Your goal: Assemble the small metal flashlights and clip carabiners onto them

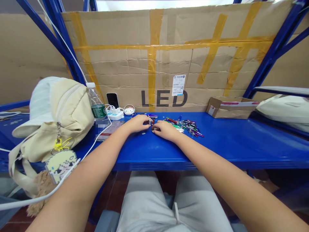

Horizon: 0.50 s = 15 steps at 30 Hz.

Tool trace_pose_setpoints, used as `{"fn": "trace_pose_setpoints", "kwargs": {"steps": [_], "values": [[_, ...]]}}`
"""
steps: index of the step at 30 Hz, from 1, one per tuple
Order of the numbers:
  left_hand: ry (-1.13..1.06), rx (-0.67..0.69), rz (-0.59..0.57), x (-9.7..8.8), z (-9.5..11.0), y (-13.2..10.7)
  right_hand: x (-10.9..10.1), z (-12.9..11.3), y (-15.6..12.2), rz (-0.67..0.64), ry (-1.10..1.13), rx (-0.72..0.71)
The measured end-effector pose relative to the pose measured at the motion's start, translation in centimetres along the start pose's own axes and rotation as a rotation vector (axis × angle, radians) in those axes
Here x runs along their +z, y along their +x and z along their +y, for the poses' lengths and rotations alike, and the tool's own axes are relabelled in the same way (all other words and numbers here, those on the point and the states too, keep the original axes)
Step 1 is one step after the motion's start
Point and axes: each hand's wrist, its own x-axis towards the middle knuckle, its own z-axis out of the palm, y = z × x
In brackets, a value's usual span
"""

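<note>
My left hand [140, 123] rests over the blue table [145, 151], fingers curled and thumb close to them. A small shiny piece shows at its fingertips, too small to name. Just to its right is my right hand [165, 130], its fingers bent inward and pinched around something small that I cannot make out. The fingertips of both hands nearly meet. Beside my right hand lies a pile of small slender metallic pieces [189, 125] in red, green, purple and black with silvery parts. More purple slender pieces [152, 116] lie behind my hands. A small pale flat piece [143, 133] sits below my left hand.
On the left stand a cream backpack [72, 109], a water bottle [98, 106] and a white power strip [115, 113] with a cable. A phone [112, 100] leans on the cardboard wall [120, 71]. An open cardboard box [229, 109] stands at the back right.
</note>
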Motion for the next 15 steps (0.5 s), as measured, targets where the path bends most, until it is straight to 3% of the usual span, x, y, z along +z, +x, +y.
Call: {"fn": "trace_pose_setpoints", "kwargs": {"steps": [7, 15], "values": [[-0.224, -0.143, 0.047, 0.22, 0.16, -0.29, -0.21, -0.28, 0.16, 0.01, -0.052, -0.037], [-0.275, -0.177, 0.081, 0.25, 0.36, -0.19, -0.03, -0.08, 0.07, 0.056, -0.079, -0.049]]}}
